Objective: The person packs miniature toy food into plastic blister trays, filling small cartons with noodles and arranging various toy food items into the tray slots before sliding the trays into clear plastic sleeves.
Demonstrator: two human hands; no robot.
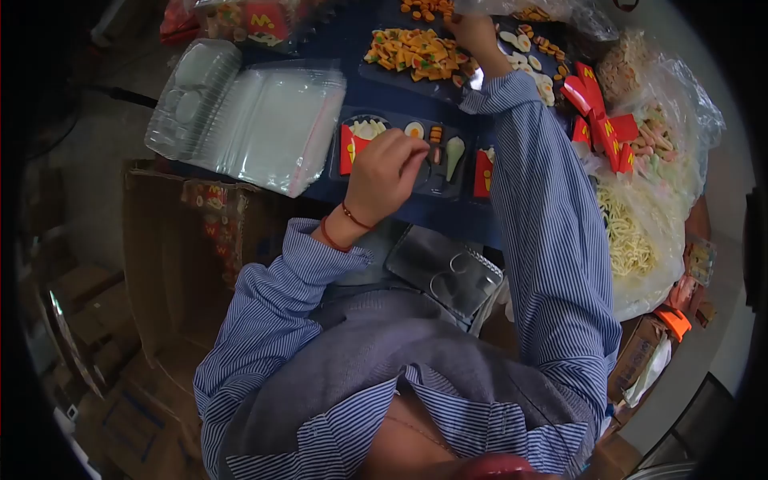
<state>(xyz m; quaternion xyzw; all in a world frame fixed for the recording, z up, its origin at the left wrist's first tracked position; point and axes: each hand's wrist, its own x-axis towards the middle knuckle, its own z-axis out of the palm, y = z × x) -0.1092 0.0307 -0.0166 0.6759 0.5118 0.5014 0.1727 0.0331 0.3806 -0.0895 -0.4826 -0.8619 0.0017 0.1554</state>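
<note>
My left hand (386, 174) is closed, thumb and fingertips pressed together, above a clear plastic tray (438, 190). Whatever it may hold is hidden. In the tray lie a red fries box (353, 147) with pale sticks, a small fried egg piece (414, 130), orange pieces (436, 134) and a pale green-white cone-shaped piece (454, 154). My right hand (474, 36) reaches to the far side of the table, between a heap of orange-yellow wedge pieces (416, 54) and white egg-like pieces (520, 60). Its fingers look bent together; their tips are hard to make out.
Stacked clear plastic packs (280, 120) lie at left. Red folded boxes (604, 120) and a bag of pale yellow strands (628, 240) are at right. Another red box (483, 173) sits beside my right sleeve. An open cardboard box (172, 264) stands below the table's left side.
</note>
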